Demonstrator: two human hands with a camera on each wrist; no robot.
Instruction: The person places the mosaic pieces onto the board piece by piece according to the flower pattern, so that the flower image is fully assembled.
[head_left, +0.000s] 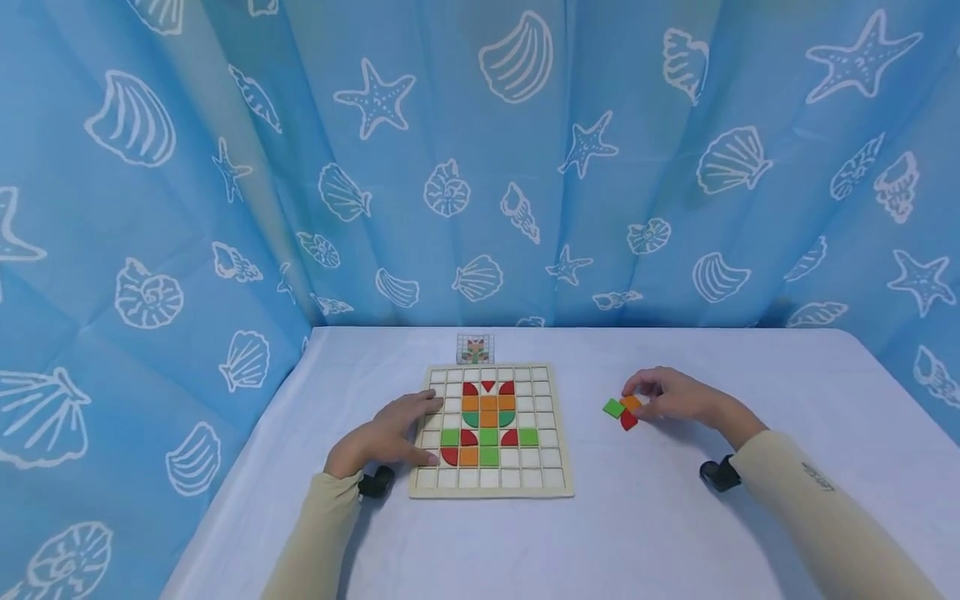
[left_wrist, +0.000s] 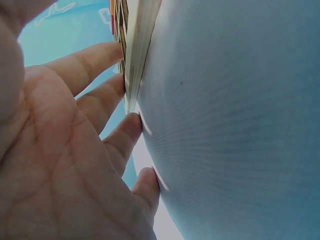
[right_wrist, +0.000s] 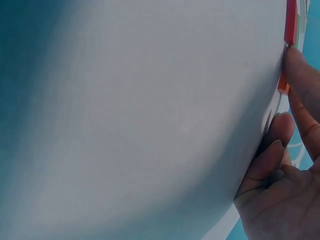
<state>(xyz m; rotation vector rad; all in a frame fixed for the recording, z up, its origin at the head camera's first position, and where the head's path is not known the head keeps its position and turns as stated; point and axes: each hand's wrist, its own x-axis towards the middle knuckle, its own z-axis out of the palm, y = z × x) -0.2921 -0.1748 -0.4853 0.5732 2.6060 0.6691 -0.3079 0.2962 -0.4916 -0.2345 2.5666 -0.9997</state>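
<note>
A square wooden grid board (head_left: 567,475) lies on the table, with red, orange and green tiles forming a pattern in its cells. My left hand (head_left: 390,433) rests at the board's left side, fingers spread; the left wrist view shows its fingertips against the board's edge (left_wrist: 140,45). To the right of the board, my right hand (head_left: 678,396) pinches an orange square tile (head_left: 632,403) between thumb and forefinger, down at the table. Close beside it lie a green square tile (head_left: 613,407) and a red tile (head_left: 628,420) with a curved side.
Just behind the board lies a small picture card (head_left: 476,348) showing a coloured pattern on a grid. A white cloth covers the table (head_left: 510,550). Blue curtains (head_left: 465,125) with shells and starfish hang behind and to the left.
</note>
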